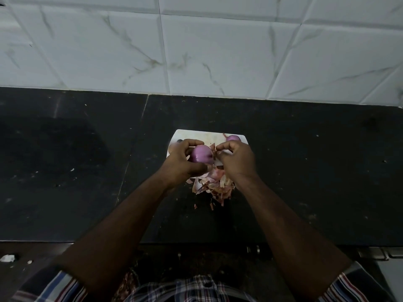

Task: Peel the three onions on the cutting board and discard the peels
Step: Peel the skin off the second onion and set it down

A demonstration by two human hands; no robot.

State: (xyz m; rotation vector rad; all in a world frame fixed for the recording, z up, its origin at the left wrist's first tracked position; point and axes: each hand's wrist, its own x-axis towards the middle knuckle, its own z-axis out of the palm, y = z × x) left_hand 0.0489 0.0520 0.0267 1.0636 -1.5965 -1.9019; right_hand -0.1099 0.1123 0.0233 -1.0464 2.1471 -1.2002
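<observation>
Checked shirt sleeves [65, 286] frame the bottom of the view, and from them two bare forearms reach out over the dark counter [305, 171] to the white cutting board [196, 134], which I will take as the landmark. Above the board's middle the left hand [183, 162] grips a purple onion [201, 154], fingers curled over its top and thumb underneath, so the bulb is lifted off the board. Just beside it the right hand [236, 159] has its fingers curled in, pinching what looks like a thin strip of skin at the onion's side, though the pinch itself is too small to see clearly. A second onion [233, 138], already smooth and purple, sits at the board's far right corner. A rounded shape at the board's left edge, behind the left hand, may be the third onion, but I cannot tell. On the board's near edge, spilling onto the counter, lies a heap of papery peels [214, 184]. My guess is that peeling is well along and this bulb is nearly bare. Next, the last strip needs pulling free, the bulb setting down, and then the scattered peels gathering and binning; no bin is in view.
</observation>
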